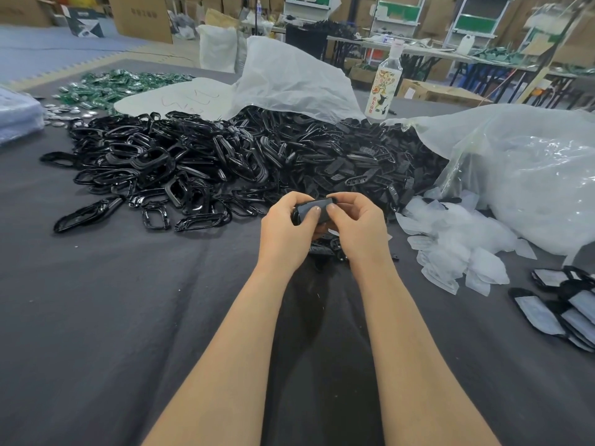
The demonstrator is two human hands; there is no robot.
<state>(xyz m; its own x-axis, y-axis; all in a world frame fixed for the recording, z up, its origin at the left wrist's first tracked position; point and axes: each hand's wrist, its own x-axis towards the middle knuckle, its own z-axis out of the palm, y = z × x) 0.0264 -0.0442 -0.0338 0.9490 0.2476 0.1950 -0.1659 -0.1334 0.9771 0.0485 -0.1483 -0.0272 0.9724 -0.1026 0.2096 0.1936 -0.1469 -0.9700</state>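
Both hands meet over the middle of the dark grey cloth (128, 317). My left hand (286, 230) and my right hand (357, 226) together hold a small black plastic part (310, 207), thumbs pressing on its top and fingers curled beneath it. Most of the part is hidden by the fingers. Directly behind the hands spreads a large heap of black plastic frames (167, 165) and flatter black shells (354, 159). A few black pieces (325, 249) lie on the cloth under my hands.
Small clear plastic bags (460, 252) are strewn at right beside a big crumpled plastic sack (531, 175). Bagged finished pieces (560, 304) lie at the far right. A clear bottle (384, 82), green circuit boards (112, 85) and a white sack (289, 78) stand behind the heap.
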